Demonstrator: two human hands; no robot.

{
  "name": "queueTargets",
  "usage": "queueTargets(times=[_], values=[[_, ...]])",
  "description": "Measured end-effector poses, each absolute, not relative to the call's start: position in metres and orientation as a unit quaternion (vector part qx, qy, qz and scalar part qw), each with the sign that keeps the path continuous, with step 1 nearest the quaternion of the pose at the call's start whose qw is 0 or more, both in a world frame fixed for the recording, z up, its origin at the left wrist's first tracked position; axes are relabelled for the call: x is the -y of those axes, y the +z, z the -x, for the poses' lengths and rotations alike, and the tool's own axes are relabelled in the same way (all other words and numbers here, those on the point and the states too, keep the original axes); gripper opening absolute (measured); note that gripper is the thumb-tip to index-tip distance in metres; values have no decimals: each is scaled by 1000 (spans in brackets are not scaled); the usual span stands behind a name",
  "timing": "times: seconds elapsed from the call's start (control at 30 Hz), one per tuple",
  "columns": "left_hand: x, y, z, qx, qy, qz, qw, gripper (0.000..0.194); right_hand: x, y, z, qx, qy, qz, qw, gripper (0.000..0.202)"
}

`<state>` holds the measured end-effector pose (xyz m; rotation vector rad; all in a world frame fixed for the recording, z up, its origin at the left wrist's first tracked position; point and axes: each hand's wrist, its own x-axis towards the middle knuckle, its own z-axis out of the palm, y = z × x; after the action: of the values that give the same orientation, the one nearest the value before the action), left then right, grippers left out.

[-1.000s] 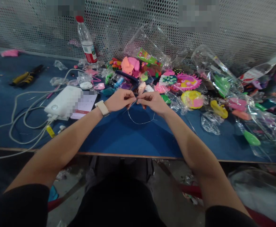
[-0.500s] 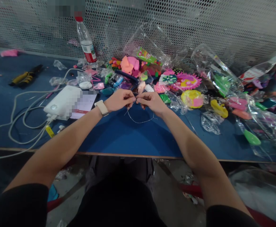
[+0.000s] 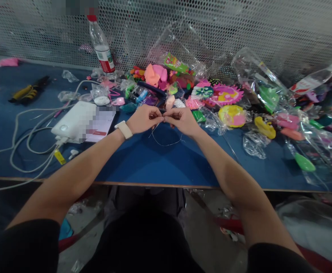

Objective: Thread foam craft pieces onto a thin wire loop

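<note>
My left hand (image 3: 145,118) and my right hand (image 3: 180,119) meet above the blue table (image 3: 160,167), fingertips pinched together and nearly touching. A thin pale string (image 3: 166,145) hangs from between them in a loose loop, with one loose end below the left fingers and another by the right hand. Both hands pinch this string; whether something small sits at the fingertips is too fine to make out. Just behind the fingers lies a peach-coloured clay piece (image 3: 170,102). Close to my left wrist, a phone (image 3: 101,127) lies flat under a white power bank (image 3: 74,120).
Colourful clay pieces and clear wrappers are heaped along the back, including a yellow and pink disc (image 3: 232,116). A red-capped bottle (image 3: 102,53) stands by the perforated panel (image 3: 223,26). Yellow-black pliers (image 3: 29,91) and white cables (image 3: 16,132) lie left; a green spoon-shaped piece (image 3: 304,162) lies right.
Both hands stay pinched together at almost the same spot. The string's loop has drawn in slightly and its right end sits a little further left. The view has shifted slightly.
</note>
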<state>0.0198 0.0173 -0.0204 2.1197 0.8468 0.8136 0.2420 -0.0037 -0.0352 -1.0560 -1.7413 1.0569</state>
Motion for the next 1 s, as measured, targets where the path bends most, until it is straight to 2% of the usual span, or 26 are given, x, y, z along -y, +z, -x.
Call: queueTargets(times=[0.27,1.0], values=[[-17,-19,-20,-320,324,-830,322,17,6,-33,-239,661,455,415,429,41],[-18,-16,-17,-311,315,-827,346,11,5,-35,-237,659,441,413,447,36]])
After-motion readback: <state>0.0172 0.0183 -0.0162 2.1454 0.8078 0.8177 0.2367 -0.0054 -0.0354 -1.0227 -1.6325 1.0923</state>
